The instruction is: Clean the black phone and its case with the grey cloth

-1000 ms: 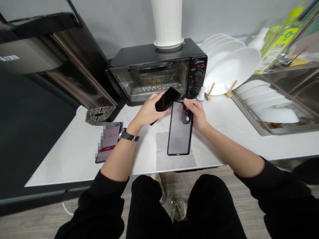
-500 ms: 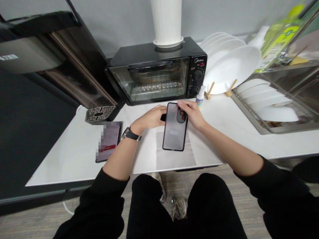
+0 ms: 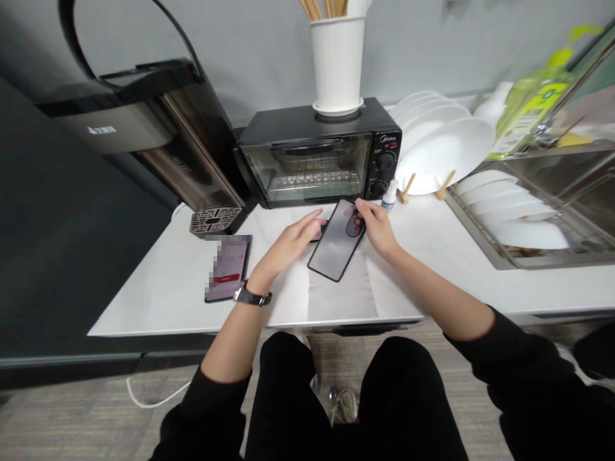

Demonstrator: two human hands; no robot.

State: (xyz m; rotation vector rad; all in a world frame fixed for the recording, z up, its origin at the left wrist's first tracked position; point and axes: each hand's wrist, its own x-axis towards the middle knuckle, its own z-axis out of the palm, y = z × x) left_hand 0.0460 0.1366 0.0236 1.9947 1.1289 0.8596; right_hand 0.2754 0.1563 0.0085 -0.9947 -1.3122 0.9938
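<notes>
A person's right hand pinches a smartphone in a frosted, black-edged case at a kitchen tabletop, the right grip pressed together on the case's upper end, beside its dark camera island. From my remote view, the phone sits at a slant, its top leaning right and its lower corner above a pale cloth; I cannot tell whether it touches the cloth.

The left hand stands just left of the phone, its grip spread, with fingers reaching toward the case. A dark flat object, too hidden to name, shows beneath them. A wristwatch circles the left wrist.

To the left, a second phone lies screen up, its display pixelated. Behind the hands stands a black Midea toaster oven, topped by a white utensil holder with chopsticks. A small spray bottle stands near the oven's right corner, beside white plates propped in a wooden stand. More plates sit in a metal dish rack to the right.
</notes>
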